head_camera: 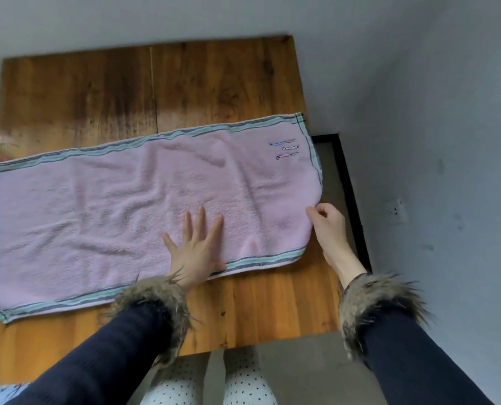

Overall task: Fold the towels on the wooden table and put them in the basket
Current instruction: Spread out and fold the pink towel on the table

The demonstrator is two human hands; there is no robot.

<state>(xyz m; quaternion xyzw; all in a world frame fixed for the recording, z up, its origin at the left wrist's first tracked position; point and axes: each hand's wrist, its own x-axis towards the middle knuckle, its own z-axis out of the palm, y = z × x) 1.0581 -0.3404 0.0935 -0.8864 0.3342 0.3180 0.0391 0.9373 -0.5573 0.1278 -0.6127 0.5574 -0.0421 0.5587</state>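
A pink towel [111, 209] with green and grey striped borders lies spread flat across the wooden table [185, 80], its long side running left to right. Small embroidered figures sit near its far right corner. My left hand [195, 247] presses flat on the towel near its front edge, fingers spread and straight. My right hand [328, 226] is at the towel's right edge, its thumb and fingers curled and pinching the hem there. No basket is in view.
The table's right edge lies just beyond the towel. A dark frame [351, 200] stands on the floor along it, beside the grey wall with a socket [395, 211]. Bare wood stretches behind the towel. My dotted trousers [243, 384] show below the table's front edge.
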